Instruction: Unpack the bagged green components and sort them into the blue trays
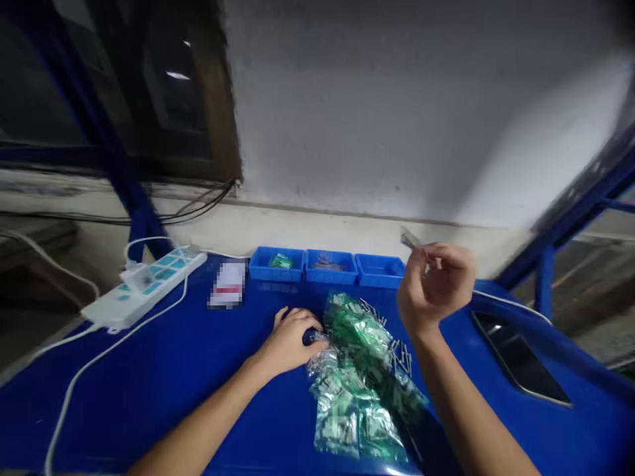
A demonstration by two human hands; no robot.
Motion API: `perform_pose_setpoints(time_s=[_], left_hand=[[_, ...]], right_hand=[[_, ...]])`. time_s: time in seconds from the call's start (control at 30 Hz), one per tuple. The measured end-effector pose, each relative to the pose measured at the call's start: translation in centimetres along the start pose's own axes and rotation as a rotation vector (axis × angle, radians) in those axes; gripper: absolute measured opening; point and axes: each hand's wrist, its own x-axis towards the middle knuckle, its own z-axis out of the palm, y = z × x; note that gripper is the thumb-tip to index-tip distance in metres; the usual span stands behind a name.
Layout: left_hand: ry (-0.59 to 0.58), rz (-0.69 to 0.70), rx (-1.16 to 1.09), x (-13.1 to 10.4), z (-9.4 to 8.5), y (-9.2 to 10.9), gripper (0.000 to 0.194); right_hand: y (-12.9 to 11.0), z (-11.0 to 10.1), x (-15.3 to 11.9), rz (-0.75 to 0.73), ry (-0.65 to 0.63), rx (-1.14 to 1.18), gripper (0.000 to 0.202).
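Observation:
Clear and green plastic packets lie in a pile on the blue table, with loose metal screws along the pile's right side. My left hand rests at the pile's upper left edge, its thumb and fingers curved around a small dark gap; what it grips there, if anything, is hidden. Raised above the table on the right, my right hand pinches a small, thin, pale item between thumb and fingers. That item is blurred.
Three blue bins stand in a row at the back, the left one with green packets. A white power strip with cables and a pixelated object are at the left. A dark phone-like device lies at the right.

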Motion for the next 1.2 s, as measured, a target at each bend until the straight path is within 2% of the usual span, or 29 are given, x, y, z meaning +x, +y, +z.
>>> perform_pose_setpoints(time_s=[0.1, 0.17, 0.2, 0.27, 0.4, 0.57, 0.63, 0.7, 0.77, 0.83, 0.97, 1.07, 1.2], left_hand=[[0.021, -0.060, -0.008, 0.3, 0.5, 0.5, 0.006], [0.075, -0.067, -0.029, 0.5, 0.3, 0.6, 0.002], [0.113, -0.055, -0.048, 0.5, 0.1, 0.6, 0.003], [0.202, 0.000, -0.098, 0.6, -0.5, 0.5, 0.006], [0.377, 0.058, -0.153, 0.5, -1.5, 0.4, 0.005], [0.515, -0.016, -0.156, 0.5, -1.3, 0.1, 0.008], [0.552, -0.018, -0.175, 0.5, -1.0, -0.1, 0.008], [0.578, -0.010, -0.168, 0.5, -0.8, 0.0, 0.008], [0.588, 0.015, -0.121, 0.4, -0.7, 0.4, 0.007], [0.571, 0.056, -0.054, 0.2, -0.7, 0.9, 0.007], [0.484, 0.147, 0.049, -0.2, -0.7, 2.0, 0.010], [0.407, 0.132, 0.067, -0.3, -0.7, 2.2, 0.015], [0.282, 0.038, -0.069, 0.0, -0.8, 1.8, 0.013]], right_hand=[[1.5, 1.3, -1.3, 0.002, -0.433, -0.114, 0.013], [2.3, 1.6, -2.9, 0.064, -0.814, -0.121, 0.016], [2.5, 1.5, -4.0, 0.149, -0.931, -0.116, 0.018], [2.7, 0.9, -6.0, 0.338, -1.024, -0.077, 0.017], [1.4, -0.6, -8.5, 0.613, -1.061, 0.052, 0.013], [-1.5, -1.0, -8.4, 0.666, -1.038, 0.170, 0.009], [-2.6, -0.9, -8.0, 0.861, -1.021, 0.267, 0.008], [-3.6, -0.8, -7.6, 1.164, -1.008, 0.402, 0.001], [-4.4, -0.7, -7.4, 1.389, -0.978, 0.514, 0.013], [-4.9, -0.7, -7.4, 1.489, -0.912, 0.617, 0.024], [-4.8, -0.6, -8.1, 1.523, -0.763, 0.688, 0.037], [-4.2, -0.6, -8.5, 1.504, -0.706, 0.635, 0.038], [-3.6, -0.7, -8.6, 1.279, -0.739, 0.541, 0.019]])
